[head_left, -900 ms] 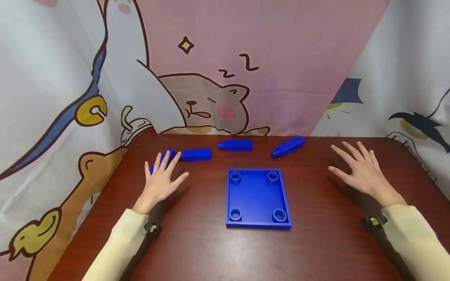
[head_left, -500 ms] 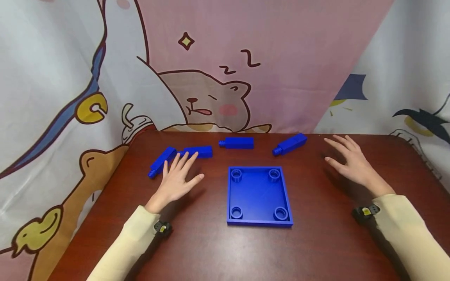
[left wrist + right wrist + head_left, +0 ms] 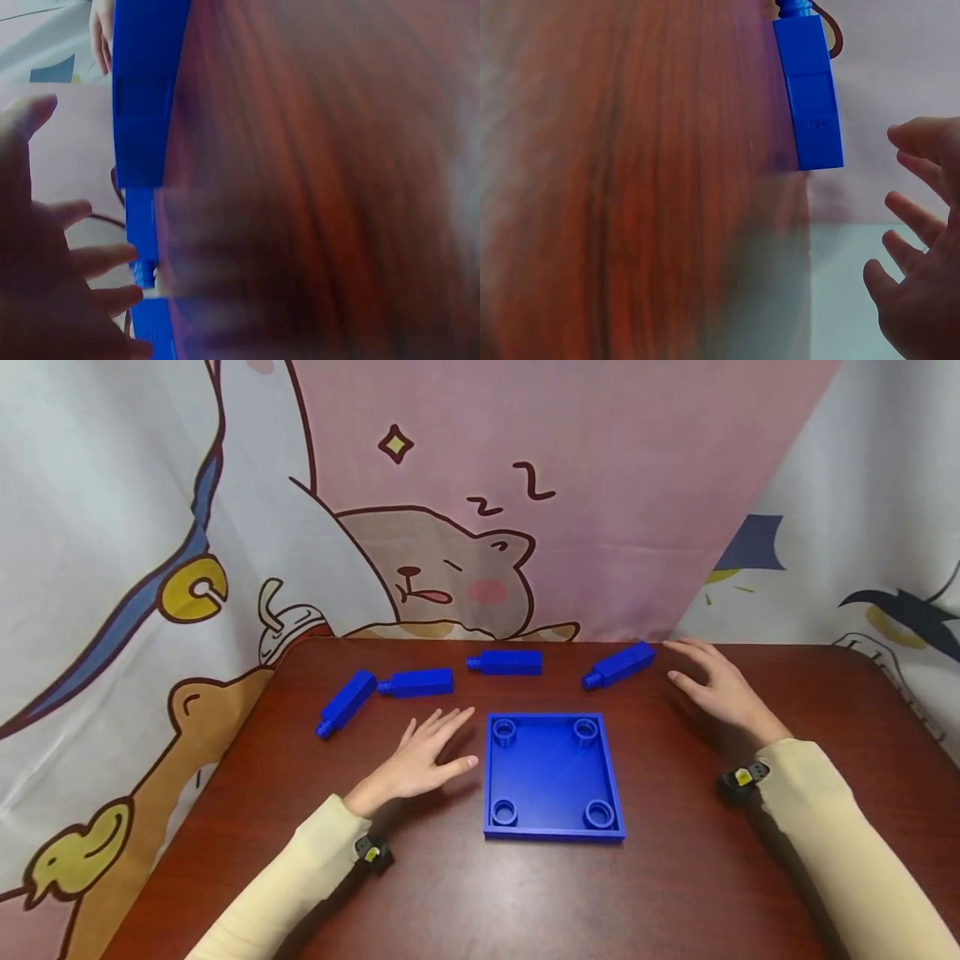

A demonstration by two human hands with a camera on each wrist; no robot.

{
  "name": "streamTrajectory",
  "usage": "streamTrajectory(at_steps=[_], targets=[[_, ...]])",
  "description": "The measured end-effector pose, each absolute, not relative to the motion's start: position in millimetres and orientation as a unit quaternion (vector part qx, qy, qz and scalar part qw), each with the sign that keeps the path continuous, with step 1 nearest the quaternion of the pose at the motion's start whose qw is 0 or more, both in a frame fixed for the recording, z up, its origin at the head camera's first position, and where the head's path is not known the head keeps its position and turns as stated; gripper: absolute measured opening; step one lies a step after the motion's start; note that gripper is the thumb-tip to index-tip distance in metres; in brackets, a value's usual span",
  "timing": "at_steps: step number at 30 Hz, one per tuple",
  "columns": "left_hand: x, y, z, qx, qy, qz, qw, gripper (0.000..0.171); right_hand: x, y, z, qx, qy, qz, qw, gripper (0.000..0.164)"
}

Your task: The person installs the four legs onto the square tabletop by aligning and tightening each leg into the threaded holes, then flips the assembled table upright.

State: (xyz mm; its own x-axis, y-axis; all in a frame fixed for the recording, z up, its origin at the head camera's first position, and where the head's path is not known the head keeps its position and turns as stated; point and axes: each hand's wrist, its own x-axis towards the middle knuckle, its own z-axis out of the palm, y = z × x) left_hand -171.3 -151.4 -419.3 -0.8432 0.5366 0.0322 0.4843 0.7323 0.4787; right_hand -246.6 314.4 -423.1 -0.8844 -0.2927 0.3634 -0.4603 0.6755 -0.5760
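Note:
A square blue tray (image 3: 551,777) with a round socket in each corner lies in the middle of the table. My left hand (image 3: 412,764) hovers at its left side, fingers spread and holding nothing. To the right, my right hand (image 3: 723,693) is held over the table, its fingertips a short way from a blue square peg with a threaded end (image 3: 619,666). That peg (image 3: 814,97) also shows in the right wrist view, apart from the fingers. Behind the tray lies a second blue peg (image 3: 510,662). Two more, a blue peg (image 3: 420,682) and a slanted blue peg (image 3: 348,702), lie at the left.
The brown wooden table (image 3: 555,902) carries all these parts. A curtain with cartoon animals (image 3: 480,568) hangs directly behind its far edge and along both sides. Each sleeve has a small dark wrist camera (image 3: 372,853) strapped at the cuff.
My left hand has moved right, from over the left pegs to beside the tray. My right hand has moved left and away from me, closer to the right peg. The pegs and tray stay put.

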Motion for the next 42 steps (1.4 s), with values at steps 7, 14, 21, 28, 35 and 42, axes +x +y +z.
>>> streamTrajectory(at_steps=[7,14,21,28,35,42], targets=[[-168,-140,-425,0.319,0.899,0.269,0.136,0.083,-262,309,-430,0.185,-0.901,0.383,0.087,0.043],[-171,-136,-427,0.320,0.889,0.281,0.167,0.091,-276,307,-438,0.156,-0.884,0.435,0.063,0.043],[-175,-136,-424,0.315,0.885,0.282,0.194,0.091,-288,302,-440,0.138,-0.865,0.482,0.032,0.045],[-176,-137,-424,0.314,0.882,0.285,0.204,0.091,-292,297,-443,0.134,-0.858,0.496,-0.005,0.047],[-176,-138,-424,0.313,0.880,0.290,0.211,0.091,-289,299,-447,0.150,-0.853,0.501,-0.001,0.047],[-177,-137,-425,0.311,0.879,0.299,0.204,0.091,-282,303,-447,0.109,-0.868,0.484,-0.012,0.045]])
